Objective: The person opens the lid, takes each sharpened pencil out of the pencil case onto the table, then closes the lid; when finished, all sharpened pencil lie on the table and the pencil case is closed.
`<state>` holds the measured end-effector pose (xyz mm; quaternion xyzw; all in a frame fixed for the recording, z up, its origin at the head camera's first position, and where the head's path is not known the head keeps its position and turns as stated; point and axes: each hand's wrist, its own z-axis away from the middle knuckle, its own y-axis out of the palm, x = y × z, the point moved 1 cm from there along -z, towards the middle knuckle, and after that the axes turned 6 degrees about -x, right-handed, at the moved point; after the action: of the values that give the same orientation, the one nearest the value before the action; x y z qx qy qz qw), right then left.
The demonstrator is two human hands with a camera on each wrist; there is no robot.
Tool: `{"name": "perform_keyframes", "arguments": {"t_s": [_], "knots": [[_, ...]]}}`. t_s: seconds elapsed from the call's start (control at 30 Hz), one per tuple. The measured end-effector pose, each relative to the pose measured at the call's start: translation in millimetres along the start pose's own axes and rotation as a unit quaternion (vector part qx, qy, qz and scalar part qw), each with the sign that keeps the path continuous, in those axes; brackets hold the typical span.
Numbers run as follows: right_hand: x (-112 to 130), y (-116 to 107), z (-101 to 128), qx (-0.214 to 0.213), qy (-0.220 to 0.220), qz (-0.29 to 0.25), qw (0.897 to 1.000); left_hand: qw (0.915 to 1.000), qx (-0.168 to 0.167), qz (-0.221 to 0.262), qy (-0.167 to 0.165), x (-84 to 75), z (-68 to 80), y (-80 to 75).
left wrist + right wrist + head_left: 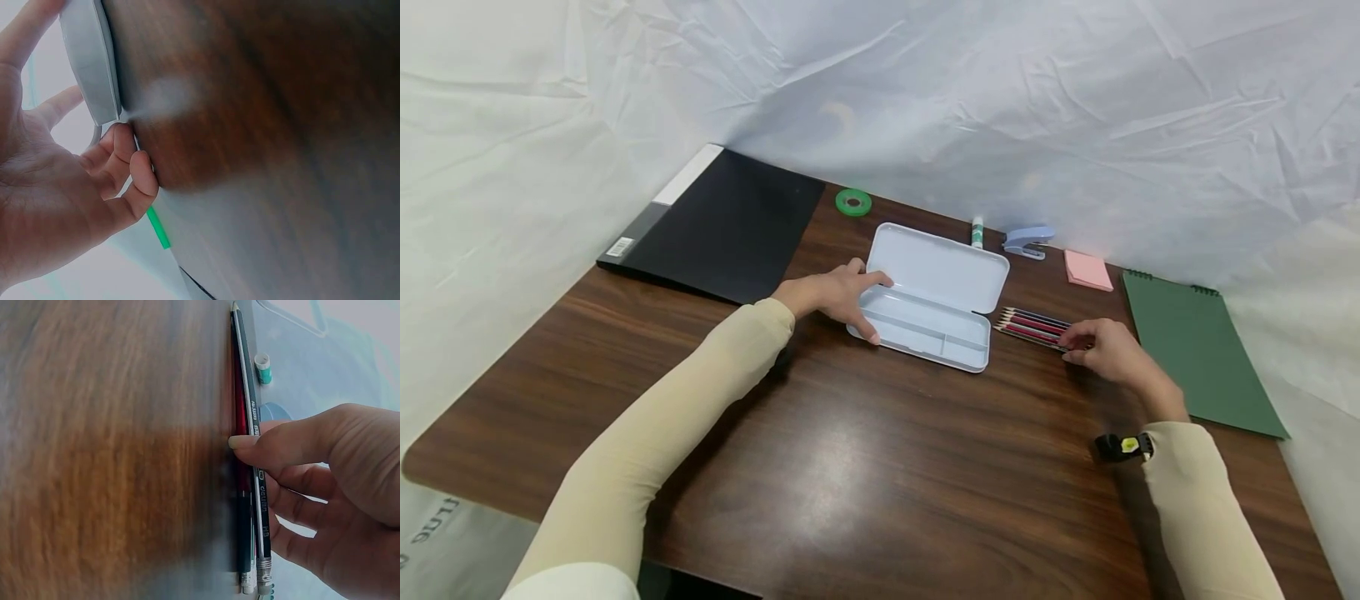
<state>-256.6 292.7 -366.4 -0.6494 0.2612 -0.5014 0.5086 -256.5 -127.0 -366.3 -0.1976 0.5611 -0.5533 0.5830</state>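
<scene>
While our left hand [835,296] steadies the open pencil case [934,293] at its near-left corner, our right hand [1108,350] closes on the row of pencils [1033,326] lying on the counter [865,467] just to the right of the case. The left grip is loose: the thumb lies over the case's edge and the fingers curl against its outer wall, as the left wrist view shows, so the case is braced rather than lifted. In the right wrist view the thumb presses across the pencils' shafts while the fingers curl beneath them on the far side; the grip is a pinch on the bundle, which rests flat against the wood. We judge the step in hand to be the pickup of the pencils, with the lower tray of the case open between our two grips. The next move, as we read it, calls for gathering all the shafts together so that none rolls free, lifting them clear, and carrying them leftward over the tray's rim while the left grip keeps the case from sliding. Beyond the right grip lie a green notebook [1198,354] and a pink pad of sticky notes [1087,271].
</scene>
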Motion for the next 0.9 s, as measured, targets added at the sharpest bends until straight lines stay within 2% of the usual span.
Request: {"name": "perform_keyframes", "arguments": {"t_s": [0.3,0.43,0.63,0.8,0.9], "knots": [[-1.8,4.1,-1.3,-0.028,0.025,0.003,0.999,1.0000,-0.001,0.002,-0.001,2.1,-1.8,1.2],[-1.0,2.8,-1.8,-0.041,0.021,-0.001,0.999,1.0000,0.001,0.002,-0.003,1.9,-1.7,1.3],[16.2,-3.7,-11.5,-0.083,-0.019,-0.008,0.996,1.0000,0.005,0.000,-0.008,3.0,-1.1,1.3],[42.8,-2.0,-24.9,-0.112,-0.061,-0.029,0.991,1.0000,0.003,0.001,-0.005,2.5,-0.4,0.4],[62.3,2.4,-33.7,-0.111,-0.081,-0.046,0.989,1.0000,0.003,0.005,-0.005,2.0,0.1,0.6]]}}
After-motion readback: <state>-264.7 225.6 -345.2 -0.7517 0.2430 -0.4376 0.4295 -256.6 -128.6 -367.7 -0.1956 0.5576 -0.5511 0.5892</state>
